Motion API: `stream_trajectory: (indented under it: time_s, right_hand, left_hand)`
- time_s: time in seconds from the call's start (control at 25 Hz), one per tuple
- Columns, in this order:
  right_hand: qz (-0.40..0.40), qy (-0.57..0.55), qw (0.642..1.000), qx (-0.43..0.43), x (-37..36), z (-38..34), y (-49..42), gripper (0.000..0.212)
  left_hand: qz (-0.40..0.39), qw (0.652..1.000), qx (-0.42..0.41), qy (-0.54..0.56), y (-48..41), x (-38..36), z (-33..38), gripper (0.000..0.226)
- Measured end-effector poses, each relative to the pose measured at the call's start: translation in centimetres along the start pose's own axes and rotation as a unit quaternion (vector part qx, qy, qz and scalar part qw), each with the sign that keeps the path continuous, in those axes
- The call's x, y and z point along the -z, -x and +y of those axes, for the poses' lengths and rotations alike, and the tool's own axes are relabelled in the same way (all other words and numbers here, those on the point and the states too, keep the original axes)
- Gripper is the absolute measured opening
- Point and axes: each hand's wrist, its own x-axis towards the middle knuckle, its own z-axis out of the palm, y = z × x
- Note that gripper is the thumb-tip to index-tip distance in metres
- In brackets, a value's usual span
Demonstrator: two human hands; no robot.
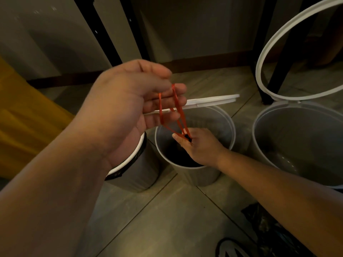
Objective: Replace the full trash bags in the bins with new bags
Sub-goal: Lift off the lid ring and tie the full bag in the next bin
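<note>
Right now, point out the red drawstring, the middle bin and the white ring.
red drawstring [178, 105], head view, taut right strand
middle bin [196, 175], head view, front outer wall
white ring [259, 71], head view, left arc

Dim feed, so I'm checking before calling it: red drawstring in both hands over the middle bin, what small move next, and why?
Probably draw the left hand upward a little to cinch the bag shut. The red drawstring loops over its fingers and runs down to the black bag's gathered neck, which the right hand pinches inside the middle bin.
</note>
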Motion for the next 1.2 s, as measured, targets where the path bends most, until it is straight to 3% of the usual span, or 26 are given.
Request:
stream_trajectory:
  time_s: [0.08, 0.2, 0.36, 0.56, 0.68, 0.76, 0.84, 0.92, 1.0, 1.08, 1.16, 1.2]
  right_hand:
    - [0.005, 0.033, 0.999, 0.007, 1.3, -0.6, 0.3, 0.035]
    - [0.031, -0.074, 0.996, 0.036, 3.8, -2.5, 1.9, 0.051]
    - [0.11, -0.21, 0.969, 0.063, 4.9, -5.5, 3.3, 0.027]
    - [0.115, -0.197, 0.972, 0.063, 6.5, -6.5, 4.1, 0.015]
    - [0.13, -0.215, 0.967, 0.036, 7.4, -6.1, 4.4, 0.009]
    - [0.142, -0.228, 0.963, 0.021, 7.9, -6.0, 4.6, 0.006]
    - [0.156, -0.255, 0.954, 0.01, 8.2, -5.8, 5.0, 0.007]
    - [0.16, -0.293, 0.943, -0.002, 8.6, -5.5, 5.3, 0.009]
    - [0.156, -0.313, 0.937, -0.004, 8.9, -5.4, 5.6, 0.009]
    - [0.149, -0.331, 0.932, 0.0, 9.1, -5.5, 5.6, 0.007]
    - [0.143, -0.332, 0.932, 0.012, 9.2, -5.5, 5.5, 0.016]
    - [0.138, -0.328, 0.934, 0.023, 9.2, -5.5, 5.5, 0.019]
  left_hand:
    - [0.0, 1.0, -0.009, -0.022, 0.0, 0.2, -0.8, 0.018]
    - [-0.016, 0.997, -0.034, -0.067, 0.2, 0.8, -1.5, 0.025]
    - [-0.044, 0.989, -0.064, -0.126, 0.3, 2.2, -1.9, 0.042]
    - [-0.036, 0.976, -0.061, -0.208, 0.1, 4.9, -1.9, 0.039]
    - [0.026, 0.932, -0.072, -0.355, 0.1, 8.5, -1.5, 0.031]
    - [0.029, 0.904, -0.037, -0.424, 0.4, 10.4, -1.7, 0.06]
    - [0.044, 0.926, 0.048, -0.372, 0.9, 11.6, -2.2, 0.081]
    - [0.062, 0.943, 0.074, -0.317, 0.9, 11.8, -2.9, 0.08]
    - [0.073, 0.963, 0.052, -0.255, 0.4, 11.0, -3.8, 0.062]
    - [0.046, 0.995, 0.056, -0.07, 0.2, 9.7, -4.7, 0.042]
    - [-0.005, 0.993, 0.052, 0.109, -0.3, 8.1, -5.7, 0.027]
    - [-0.027, 0.988, 0.033, 0.148, -0.3, 7.3, -6.0, 0.022]
